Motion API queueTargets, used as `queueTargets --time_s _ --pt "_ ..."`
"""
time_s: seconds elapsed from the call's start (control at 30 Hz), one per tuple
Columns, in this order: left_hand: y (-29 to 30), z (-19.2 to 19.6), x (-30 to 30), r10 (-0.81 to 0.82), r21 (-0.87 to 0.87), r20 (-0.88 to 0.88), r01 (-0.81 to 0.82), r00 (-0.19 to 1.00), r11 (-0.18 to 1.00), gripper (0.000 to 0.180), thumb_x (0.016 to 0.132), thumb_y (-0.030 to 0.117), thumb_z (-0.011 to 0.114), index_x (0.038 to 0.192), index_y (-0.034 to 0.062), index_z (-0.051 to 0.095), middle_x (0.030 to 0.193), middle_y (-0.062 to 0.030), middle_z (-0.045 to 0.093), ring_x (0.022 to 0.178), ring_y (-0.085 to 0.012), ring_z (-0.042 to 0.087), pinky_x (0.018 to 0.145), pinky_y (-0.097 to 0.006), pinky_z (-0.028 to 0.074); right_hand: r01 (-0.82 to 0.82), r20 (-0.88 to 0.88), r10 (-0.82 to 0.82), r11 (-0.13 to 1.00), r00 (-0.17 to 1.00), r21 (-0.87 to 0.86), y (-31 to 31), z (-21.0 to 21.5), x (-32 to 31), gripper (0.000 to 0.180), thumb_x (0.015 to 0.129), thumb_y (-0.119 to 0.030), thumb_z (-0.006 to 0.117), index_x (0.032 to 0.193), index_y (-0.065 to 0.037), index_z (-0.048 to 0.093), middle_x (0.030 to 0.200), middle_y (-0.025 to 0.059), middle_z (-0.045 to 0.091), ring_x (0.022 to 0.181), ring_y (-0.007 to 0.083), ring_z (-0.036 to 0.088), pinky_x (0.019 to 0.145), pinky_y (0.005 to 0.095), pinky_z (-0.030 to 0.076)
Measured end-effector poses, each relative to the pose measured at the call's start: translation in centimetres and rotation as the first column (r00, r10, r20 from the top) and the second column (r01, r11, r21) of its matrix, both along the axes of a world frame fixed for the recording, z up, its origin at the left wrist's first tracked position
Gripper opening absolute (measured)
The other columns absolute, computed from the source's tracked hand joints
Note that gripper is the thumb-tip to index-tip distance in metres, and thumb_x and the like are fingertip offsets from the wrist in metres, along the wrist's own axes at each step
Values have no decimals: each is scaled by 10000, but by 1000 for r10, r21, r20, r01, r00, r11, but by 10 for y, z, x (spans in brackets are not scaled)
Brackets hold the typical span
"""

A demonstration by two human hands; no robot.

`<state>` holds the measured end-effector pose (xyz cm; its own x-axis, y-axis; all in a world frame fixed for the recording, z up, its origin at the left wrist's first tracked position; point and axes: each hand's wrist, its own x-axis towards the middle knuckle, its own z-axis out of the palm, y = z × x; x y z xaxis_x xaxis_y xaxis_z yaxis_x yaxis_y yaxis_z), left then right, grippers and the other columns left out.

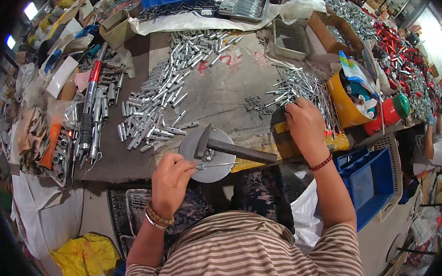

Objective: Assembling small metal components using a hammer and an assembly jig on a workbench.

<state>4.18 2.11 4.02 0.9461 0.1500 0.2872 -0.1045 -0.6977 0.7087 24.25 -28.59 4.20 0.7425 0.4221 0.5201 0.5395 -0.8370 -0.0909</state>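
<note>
My left hand (171,183) pinches a thin metal rod (216,164) that points right across a round grey metal disc (188,145) at the table's near edge. A hammer (245,152) with a dark handle lies on the disc, its head on the left. A few small shiny parts (208,155) sit beside the hammer head. My right hand (306,126) is at the near side of a pile of thin metal rods (301,84), fingers pressed together and pointing down. What they hold, if anything, is hidden. Small dark screw-like pieces (259,106) lie left of it.
Many silver metal tubes (168,83) spread over the table's left half. A yellow container (345,103) with bags and a red-green bottle (394,109) stand at right. Blue crates (369,184) sit below. A power driver (88,113) lies left. Another person (435,148) works far right.
</note>
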Motion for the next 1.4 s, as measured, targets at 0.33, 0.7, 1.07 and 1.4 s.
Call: queueTargets --time_s 0.33,0.7,1.07,1.4 --pt "1 -3 3 -24 114 64 17 998 993 177 860 2 751 1028 56 771 953 -102 629 864 -282 639 754 -371 519 -118 -208 130 991 969 70 22 18 -13 133 850 -90 736 922 -44 634 938 151 619 911 382 640 783 491 528" --pt "2 -8 0 -20 108 119 7 993 994 156 854 50 758 1009 67 744 963 -105 627 865 -309 646 740 -402 524 -595 -265 657 753 706 281 116 20 -94 223 818 -68 764 989 -54 621 960 120 592 930 352 620 808 455 500" --pt "4 -11 -2 -22 107 127 8 992 994 100 864 41 707 956 75 688 960 -93 608 894 -325 640 767 -441 522 -662 -246 671 738 700 128 126 30 -95 195 819 -62 714 998 -59 637 954 105 584 925 318 616 827 440 504" --pt "3 -10 -1 -15 108 121 2 993 994 105 864 57 719 964 70 691 965 -94 604 912 -324 637 775 -443 519 -634 -299 610 773 734 21 122 37 -98 268 763 -105 764 1000 -67 645 977 91 591 985 291 612 867 423 496"
